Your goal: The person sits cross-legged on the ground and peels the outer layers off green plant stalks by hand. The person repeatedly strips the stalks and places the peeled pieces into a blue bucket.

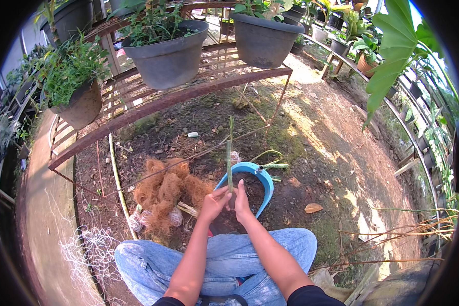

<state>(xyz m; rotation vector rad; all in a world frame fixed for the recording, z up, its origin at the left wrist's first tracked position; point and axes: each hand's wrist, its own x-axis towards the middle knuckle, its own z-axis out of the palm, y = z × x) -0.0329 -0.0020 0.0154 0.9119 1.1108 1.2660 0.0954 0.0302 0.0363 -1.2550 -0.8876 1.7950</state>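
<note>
Both my hands meet over a light blue plastic basin on the ground before my crossed legs. My left hand grips the lower end of an upright green plant stem. My right hand is beside it at the stem's base, fingers extended; whether it grips anything is hidden. Dark soil shows inside the basin. Left of my hands lies a heap of brown coconut fibre, with string-wrapped balls and cut stems by it. More green cuttings lie behind the basin.
A rusty metal rack holds large grey plant pots ahead. Tangled white string lies at left by a concrete edge. A dry leaf lies right of the basin. Potted plants line a curved bench at right.
</note>
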